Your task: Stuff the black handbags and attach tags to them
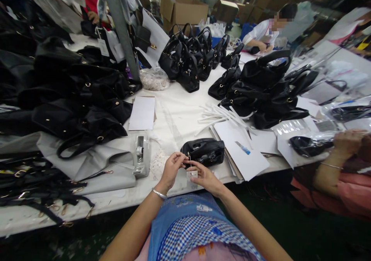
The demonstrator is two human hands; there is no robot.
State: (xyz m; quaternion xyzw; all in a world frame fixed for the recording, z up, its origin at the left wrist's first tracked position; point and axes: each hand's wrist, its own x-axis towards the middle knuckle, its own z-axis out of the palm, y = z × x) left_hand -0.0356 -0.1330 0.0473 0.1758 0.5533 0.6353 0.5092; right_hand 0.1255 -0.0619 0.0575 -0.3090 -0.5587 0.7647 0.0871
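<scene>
A small black handbag (206,149) lies on the table edge right in front of me. From its gold-coloured fitting a thin white string runs down to a small white hang tag (192,174). My left hand (173,169) is closed in a pinch at the top of that string, against the bag's near left corner. The tag sits between the thumb and fingers of my right hand (206,177), whose index finger reaches up to the left fingertips. Loose white strings and tags (159,163) lie in a small heap left of my hands.
A tape dispenser (141,156) stands to the left, beside grey sheeting and black straps (31,195). Black bags (72,91) are piled left, more (266,87) right. White cards (237,149) and white tubes (223,115) lie right. A co-worker's hand (348,141) holds a plastic-wrapped bag.
</scene>
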